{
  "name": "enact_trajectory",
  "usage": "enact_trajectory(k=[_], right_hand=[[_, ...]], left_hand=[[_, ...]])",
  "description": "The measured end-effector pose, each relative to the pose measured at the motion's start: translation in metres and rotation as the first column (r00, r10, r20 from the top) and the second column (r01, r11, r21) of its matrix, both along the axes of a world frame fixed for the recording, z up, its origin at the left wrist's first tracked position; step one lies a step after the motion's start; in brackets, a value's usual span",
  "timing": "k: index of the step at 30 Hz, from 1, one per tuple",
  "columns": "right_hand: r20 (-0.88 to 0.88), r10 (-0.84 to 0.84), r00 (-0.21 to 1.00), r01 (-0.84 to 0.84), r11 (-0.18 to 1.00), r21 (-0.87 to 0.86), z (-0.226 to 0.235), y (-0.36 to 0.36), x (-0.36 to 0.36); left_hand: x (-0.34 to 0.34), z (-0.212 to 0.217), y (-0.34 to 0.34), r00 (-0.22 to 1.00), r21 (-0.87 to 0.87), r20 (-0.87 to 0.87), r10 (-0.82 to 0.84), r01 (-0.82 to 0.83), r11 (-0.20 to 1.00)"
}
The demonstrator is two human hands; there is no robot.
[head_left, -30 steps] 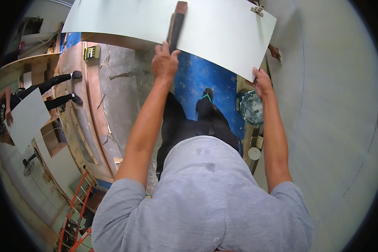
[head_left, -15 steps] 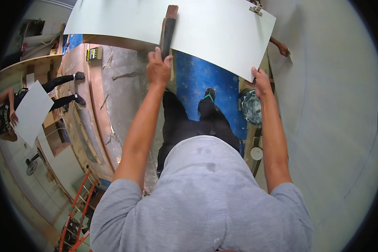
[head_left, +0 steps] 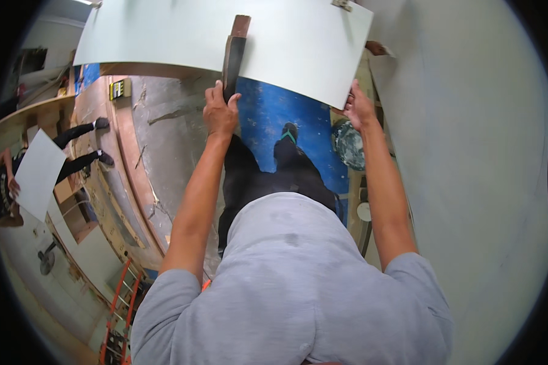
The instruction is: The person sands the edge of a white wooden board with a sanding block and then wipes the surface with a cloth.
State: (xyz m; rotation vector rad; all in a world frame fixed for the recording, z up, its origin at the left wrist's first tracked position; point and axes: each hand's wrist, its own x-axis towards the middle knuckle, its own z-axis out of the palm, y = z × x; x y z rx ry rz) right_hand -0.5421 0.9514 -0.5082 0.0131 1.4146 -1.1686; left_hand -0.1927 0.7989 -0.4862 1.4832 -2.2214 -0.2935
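A large white panel (head_left: pixel 298 52), with a metal hinge (head_left: pixel 342 5) at its far right, spans the top of the view. My right hand (head_left: pixel 359 108) grips its near right corner, fingers closed at the edge and partly hidden. My left hand (head_left: pixel 220 115) is at the panel's near edge, closed around the lower end of a reddish-brown wooden block (head_left: pixel 240 25) with a dark strip along its side. The block stretches away over the panel's white face; whether it is fixed there I cannot tell.
Another person's hand (head_left: pixel 377 48) is beside the pale wall (head_left: pixel 469 152) on the right. A round speckled bucket (head_left: pixel 350 146) stands below my right hand. At the left, a person carries a white board (head_left: pixel 41 173), near an orange ladder (head_left: pixel 117 310). Blue sheeting (head_left: pixel 268 115) covers part of the floor.
The panel, the block and both my hands have shifted left in view. The other person's hand at the wall has moved up and left in view.
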Motion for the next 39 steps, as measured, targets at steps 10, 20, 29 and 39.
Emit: enact_trajectory(k=[10, 20, 29, 39], right_hand=[[0.376, -0.216, 0.901, 0.297, 0.94, -0.171, 0.013, 0.018, 0.001], [0.408, -0.197, 0.892, 0.315, 0.917, -0.246, 0.011, 0.024, 0.003], [0.446, -0.291, 0.847, 0.415, 0.885, -0.212, 0.001, 0.032, 0.003], [0.296, -0.13, 0.946, 0.225, 0.922, -0.315, -0.006, 0.028, 0.006]], left_hand=[[-0.123, 0.024, 0.109, 0.876, 0.169, -0.039, -0.481, 0.48, 0.861], [-0.032, 0.006, 0.031, 0.986, 0.032, 0.006, -0.168, 0.168, 0.985], [-0.126, 0.017, 0.113, 0.844, 0.168, 0.049, -0.534, 0.521, 0.837], [-0.029, 0.007, 0.013, 0.998, 0.072, 0.019, -0.068, 0.066, 0.995]])
